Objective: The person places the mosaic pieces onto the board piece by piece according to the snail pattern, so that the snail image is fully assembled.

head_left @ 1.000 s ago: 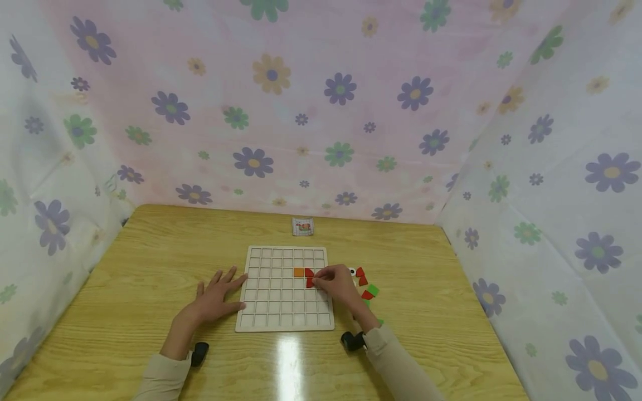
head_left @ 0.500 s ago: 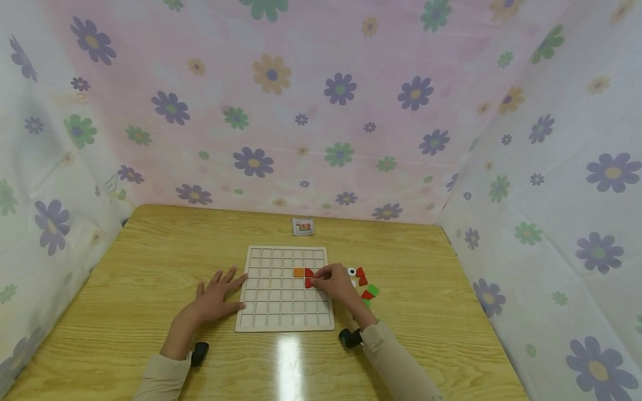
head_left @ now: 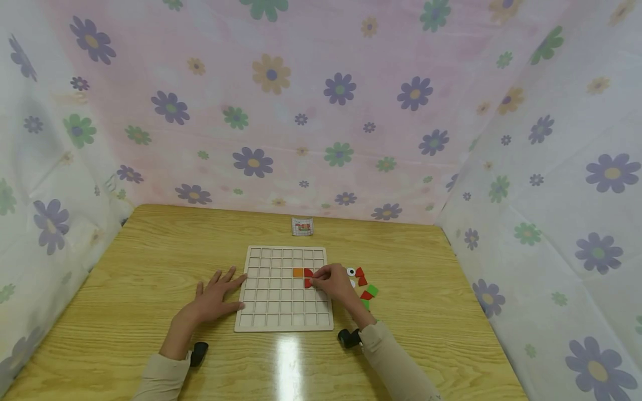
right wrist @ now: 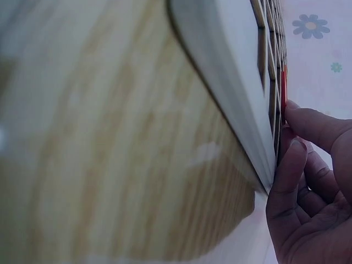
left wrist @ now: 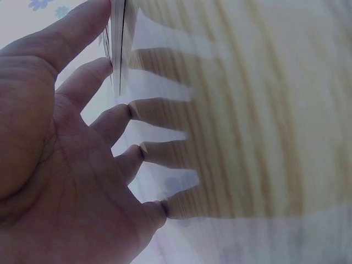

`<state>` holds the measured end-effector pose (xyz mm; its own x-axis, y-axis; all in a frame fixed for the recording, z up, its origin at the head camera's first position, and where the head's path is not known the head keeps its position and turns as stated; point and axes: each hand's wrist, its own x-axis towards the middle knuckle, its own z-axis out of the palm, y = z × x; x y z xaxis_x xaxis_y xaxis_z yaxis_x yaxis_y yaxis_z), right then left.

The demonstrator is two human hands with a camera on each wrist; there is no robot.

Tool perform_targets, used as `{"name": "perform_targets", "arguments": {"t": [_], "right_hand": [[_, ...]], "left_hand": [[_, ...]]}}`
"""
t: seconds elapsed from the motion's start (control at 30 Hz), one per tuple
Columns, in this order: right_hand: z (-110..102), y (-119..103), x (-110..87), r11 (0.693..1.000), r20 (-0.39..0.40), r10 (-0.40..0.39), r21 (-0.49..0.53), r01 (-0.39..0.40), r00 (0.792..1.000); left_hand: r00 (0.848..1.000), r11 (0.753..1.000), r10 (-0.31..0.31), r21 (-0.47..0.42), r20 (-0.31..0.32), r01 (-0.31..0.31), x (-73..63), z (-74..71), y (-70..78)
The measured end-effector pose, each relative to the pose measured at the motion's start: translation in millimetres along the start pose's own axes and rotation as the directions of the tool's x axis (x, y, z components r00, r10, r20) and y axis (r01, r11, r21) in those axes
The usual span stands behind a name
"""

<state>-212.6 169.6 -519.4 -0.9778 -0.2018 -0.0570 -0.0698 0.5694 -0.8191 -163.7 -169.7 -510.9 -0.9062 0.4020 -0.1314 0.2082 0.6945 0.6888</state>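
Observation:
A wooden grid board (head_left: 278,320) lies on the table with an orange square tile (head_left: 298,272) in one cell. To the right of it is a red tile (head_left: 308,273) with a curved side. My right hand (head_left: 337,283) pinches a second red tile (head_left: 307,283) at the cell just below, and its fingertips cover part of that tile. In the right wrist view, thumb and fingers meet at the red tile (right wrist: 284,91) on the grid. My left hand (head_left: 213,299) lies with fingers spread, its thumb and a fingertip touching the board's left edge.
Right of the board lie white tiles with black dots (head_left: 351,272), red tiles (head_left: 361,277) and green tiles (head_left: 372,290), partly hidden by the right hand. A small picture card (head_left: 302,226) lies behind the board. Flowered cloth (head_left: 311,111) hangs around the table (head_left: 200,234).
The lower red tile has shifted slightly left and straightened in its cell under the right fingertips. My right wrist has edged left. The left hand stays put.

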Motion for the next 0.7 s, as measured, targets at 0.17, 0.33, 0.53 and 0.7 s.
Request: {"name": "perform_targets", "arguments": {"t": [0.17, 0.33, 0.53, 0.7], "right_hand": [[-1.2, -1.2, -2.2, 1.0, 0.019, 0.002, 0.003, -0.002, 1.0], [-1.1, -2.0, -3.1, 1.0, 0.035, 0.027, 0.008, -0.027, 0.999], [0.3, -2.4, -3.0, 1.0, 0.028, 0.029, -0.009, -0.028, 0.999], [1.0, -2.5, -3.5, 1.0, 0.013, 0.027, -0.013, -0.027, 1.0]], "left_hand": [[1.0, 1.0, 0.001, -0.006, 0.002, -0.001, -0.4, 0.6, -0.1], [1.0, 1.0, 0.0, -0.005, 0.002, 0.0, -1.0, 0.3, -0.4], [1.0, 1.0, 0.006, -0.003, -0.001, -0.006, -0.9, -0.2, -0.1], [1.0, 1.0, 0.011, -0.006, -0.003, -0.011, -0.9, -0.5, 0.2]]}}
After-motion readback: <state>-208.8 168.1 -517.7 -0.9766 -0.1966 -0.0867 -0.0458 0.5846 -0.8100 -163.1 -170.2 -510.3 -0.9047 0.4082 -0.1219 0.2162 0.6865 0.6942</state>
